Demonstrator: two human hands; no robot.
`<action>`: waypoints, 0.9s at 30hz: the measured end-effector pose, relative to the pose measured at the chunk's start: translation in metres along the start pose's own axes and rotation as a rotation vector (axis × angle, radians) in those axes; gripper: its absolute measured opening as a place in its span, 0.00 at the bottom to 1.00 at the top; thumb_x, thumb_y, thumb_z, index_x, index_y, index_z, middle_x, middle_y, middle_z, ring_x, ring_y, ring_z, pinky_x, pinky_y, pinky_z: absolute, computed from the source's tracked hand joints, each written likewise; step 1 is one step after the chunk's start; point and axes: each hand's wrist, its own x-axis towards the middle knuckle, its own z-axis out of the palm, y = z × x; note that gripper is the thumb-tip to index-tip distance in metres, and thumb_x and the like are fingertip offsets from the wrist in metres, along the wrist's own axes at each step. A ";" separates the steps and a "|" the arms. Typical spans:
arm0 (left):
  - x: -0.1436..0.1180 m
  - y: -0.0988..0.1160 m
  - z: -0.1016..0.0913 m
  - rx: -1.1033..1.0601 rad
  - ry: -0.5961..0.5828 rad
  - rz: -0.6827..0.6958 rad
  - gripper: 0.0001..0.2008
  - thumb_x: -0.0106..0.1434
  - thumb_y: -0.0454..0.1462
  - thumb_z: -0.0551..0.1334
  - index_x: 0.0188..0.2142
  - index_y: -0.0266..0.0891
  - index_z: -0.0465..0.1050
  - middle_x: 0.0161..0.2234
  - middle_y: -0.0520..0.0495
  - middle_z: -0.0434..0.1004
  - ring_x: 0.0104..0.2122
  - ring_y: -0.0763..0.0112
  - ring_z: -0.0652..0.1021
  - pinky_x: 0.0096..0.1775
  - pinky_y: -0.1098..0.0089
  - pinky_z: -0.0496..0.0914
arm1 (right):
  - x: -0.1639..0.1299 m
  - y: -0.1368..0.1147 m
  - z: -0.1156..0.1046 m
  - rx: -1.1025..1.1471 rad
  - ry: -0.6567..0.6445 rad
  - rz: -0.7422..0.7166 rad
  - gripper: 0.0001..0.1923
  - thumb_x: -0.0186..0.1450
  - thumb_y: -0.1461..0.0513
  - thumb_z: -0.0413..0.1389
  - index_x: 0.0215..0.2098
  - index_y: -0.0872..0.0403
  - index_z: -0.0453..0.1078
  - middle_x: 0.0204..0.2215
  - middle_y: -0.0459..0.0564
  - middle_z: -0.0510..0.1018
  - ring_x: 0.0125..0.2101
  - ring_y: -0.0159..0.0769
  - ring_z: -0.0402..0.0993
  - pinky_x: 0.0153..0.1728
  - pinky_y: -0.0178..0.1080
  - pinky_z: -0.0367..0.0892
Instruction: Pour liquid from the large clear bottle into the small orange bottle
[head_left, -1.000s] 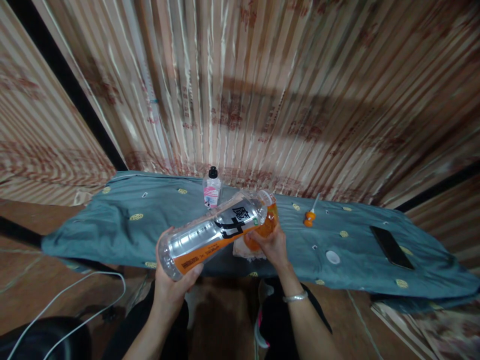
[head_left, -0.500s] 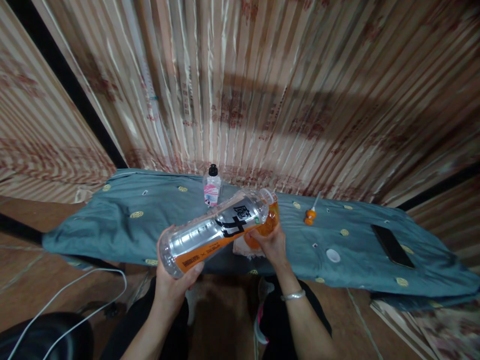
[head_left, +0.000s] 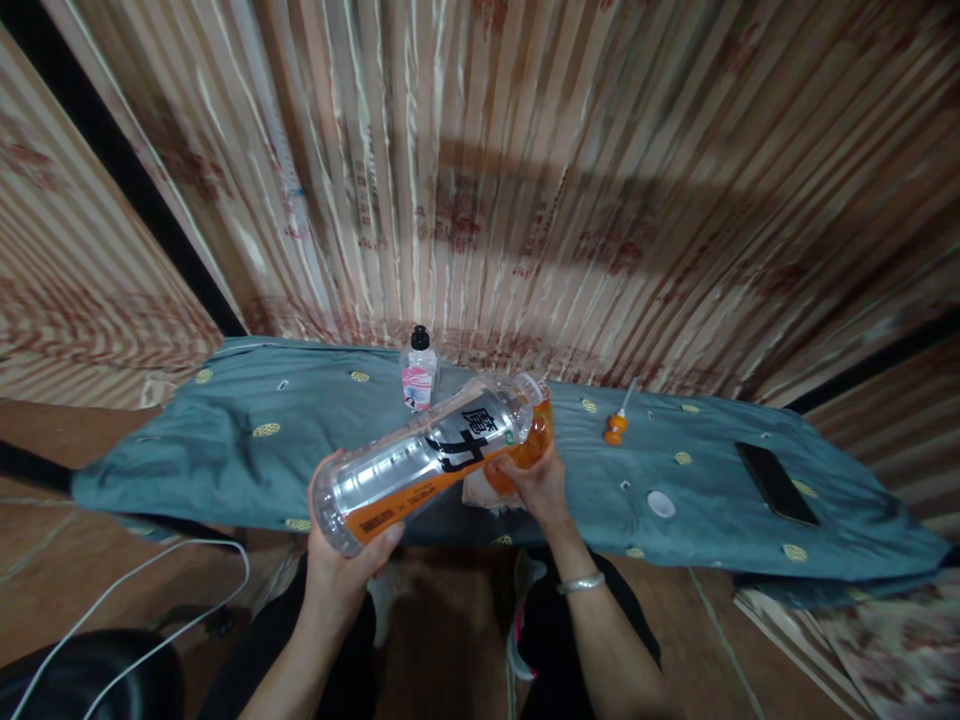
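My left hand is wrapped round the base of a big clear plastic bottle with a silver and orange label. The bottle lies tilted, its neck higher and pointing right, over the top of an orange bottle. My right hand grips that orange bottle, which is partly hidden behind the clear one. Whether liquid passes between them I cannot tell. A folded pale cloth lies beneath the orange bottle. Right of my right hand are an orange pump top with a pale tube and a round white cap.
The narrow bench has a teal patterned cover. A clear bottle with a black cap stands at its back, and a black phone lies at the right. Behind hangs a striped curtain. A white cable trails at lower left.
The view has shifted slightly, so everything sits a little further left. Both hands keep their hold, and the tilted clear bottle stays over the orange one.
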 end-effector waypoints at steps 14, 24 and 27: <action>-0.006 0.014 0.000 -0.060 -0.038 -0.105 0.51 0.47 0.48 0.75 0.66 0.49 0.55 0.47 0.44 0.75 0.20 0.79 0.68 0.16 0.75 0.60 | 0.000 -0.005 0.000 0.012 -0.014 0.003 0.29 0.51 0.53 0.68 0.48 0.51 0.66 0.43 0.55 0.84 0.43 0.50 0.82 0.46 0.48 0.77; 0.001 0.005 0.001 -0.010 0.023 -0.008 0.50 0.44 0.51 0.76 0.64 0.44 0.59 0.50 0.41 0.75 0.43 0.56 0.79 0.39 0.60 0.78 | 0.000 0.000 0.001 0.003 0.016 -0.030 0.29 0.51 0.54 0.69 0.48 0.51 0.67 0.38 0.52 0.84 0.40 0.48 0.83 0.40 0.45 0.78; 0.001 0.004 0.001 -0.019 0.019 0.005 0.50 0.44 0.51 0.76 0.64 0.44 0.58 0.49 0.41 0.75 0.44 0.55 0.79 0.40 0.59 0.78 | 0.000 0.000 0.001 0.017 0.011 -0.043 0.29 0.51 0.55 0.69 0.48 0.51 0.68 0.40 0.53 0.84 0.41 0.48 0.83 0.41 0.44 0.78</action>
